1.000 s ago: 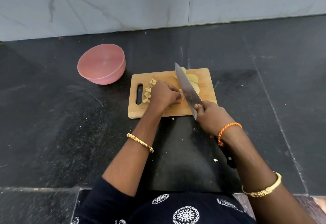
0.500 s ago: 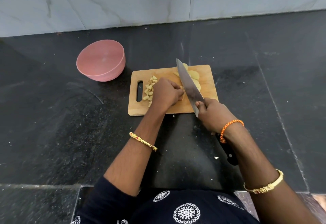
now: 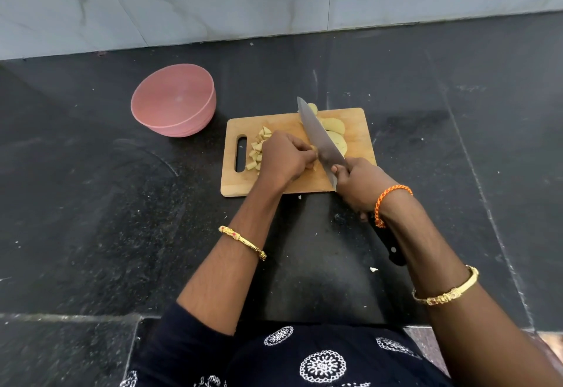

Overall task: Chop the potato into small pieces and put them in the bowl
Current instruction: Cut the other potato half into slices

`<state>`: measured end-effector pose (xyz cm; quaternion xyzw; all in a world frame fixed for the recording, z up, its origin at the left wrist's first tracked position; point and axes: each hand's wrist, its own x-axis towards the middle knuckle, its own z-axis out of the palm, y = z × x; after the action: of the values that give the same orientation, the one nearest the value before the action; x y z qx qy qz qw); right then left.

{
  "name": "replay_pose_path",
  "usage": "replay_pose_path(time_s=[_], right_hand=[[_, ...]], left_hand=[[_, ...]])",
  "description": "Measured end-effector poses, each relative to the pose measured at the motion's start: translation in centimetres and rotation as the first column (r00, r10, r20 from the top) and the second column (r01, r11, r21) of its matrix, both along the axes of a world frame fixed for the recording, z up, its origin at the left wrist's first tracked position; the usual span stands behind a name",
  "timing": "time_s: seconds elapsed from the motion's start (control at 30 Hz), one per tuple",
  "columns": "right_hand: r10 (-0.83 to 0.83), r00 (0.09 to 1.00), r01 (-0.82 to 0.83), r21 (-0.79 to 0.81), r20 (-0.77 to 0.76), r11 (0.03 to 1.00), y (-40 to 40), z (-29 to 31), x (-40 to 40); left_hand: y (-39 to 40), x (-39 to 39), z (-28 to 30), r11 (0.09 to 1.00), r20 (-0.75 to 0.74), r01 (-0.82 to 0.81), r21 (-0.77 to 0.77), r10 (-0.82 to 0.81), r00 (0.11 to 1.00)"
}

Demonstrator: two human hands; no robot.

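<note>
**A:** Where was the potato located, and how was it held?

**B:** The potato (image 3: 313, 155) was located on the board (image 3: 283, 185), almost wholly hidden under the left hand (image 3: 285, 158). The fingers (image 3: 304, 150) of that hand were curled and pressed together on it, tips tucked back from the blade. Cut pieces (image 3: 257, 150) were heaped just beside the hand, toward the board's handle slot. Uncut slices (image 3: 335, 130) were laid on the far side of the knife (image 3: 320, 140).

**A:** And the right hand?

**B:** The right hand (image 3: 359, 185) was wrapped round the knife where blade meets handle, with a fingertip visible at the blade's heel. The blade was angled down across the board against the held piece.

**A:** How was the material expected to handle?

**B:** It was judged firm and stiff, light in small portions, and probably slippery on its cut faces. A hold from above with curled fingers, close behind the cut line, was judged suitable. Small cubes were expected to roll or scatter if pushed carelessly.

**A:** The bowl?

**B:** The bowl (image 3: 173, 103) was set on the counter (image 3: 91, 204), apart from the board's left corner. No pieces could be seen in it.
</note>
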<state>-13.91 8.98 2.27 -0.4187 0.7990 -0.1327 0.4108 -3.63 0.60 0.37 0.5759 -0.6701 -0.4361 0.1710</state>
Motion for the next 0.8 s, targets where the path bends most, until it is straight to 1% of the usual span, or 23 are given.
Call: replay_pose_path(time_s=[0.13,0.33,0.43,0.57,0.67,0.73,0.8], right_hand=[[0.02,1.0,-0.02,0.032,-0.013,0.999,0.8,-0.1,0.3],[0.015,0.999,-0.014,0.026,-0.028,1.0,2.9,-0.4,1.0],[0.032,0.996,-0.029,0.042,-0.077,0.999,4.4,-0.6,1.1],[0.064,0.992,-0.06,0.045,-0.106,0.997,6.1,-0.1,0.8],[0.068,0.993,-0.066,0.026,-0.099,0.997,7.1,0.5,0.5],[0.035,0.994,-0.037,-0.014,-0.105,0.999,7.2,0.9,0.2],[0.023,0.988,-0.031,-0.051,-0.15,0.998,6.8,0.8,-0.2]], left_hand=[[0.1,0.1,-0.1,1.0,-0.014,-0.017,0.001,0.017,1.0],[0.0,0.3,-0.1,0.992,-0.107,-0.071,0.104,0.082,0.991],[0.0,0.3,0.2,0.978,-0.165,-0.104,0.18,0.134,0.977],[-0.3,0.2,0.6,0.968,-0.151,-0.093,0.232,0.13,0.98],[-0.4,0.3,0.8,0.973,-0.134,-0.076,0.217,0.107,0.985],[-0.4,0.5,1.0,0.978,-0.145,-0.068,0.198,0.098,0.985],[-0.4,0.7,1.0,0.984,-0.13,-0.057,0.171,0.08,0.988]])
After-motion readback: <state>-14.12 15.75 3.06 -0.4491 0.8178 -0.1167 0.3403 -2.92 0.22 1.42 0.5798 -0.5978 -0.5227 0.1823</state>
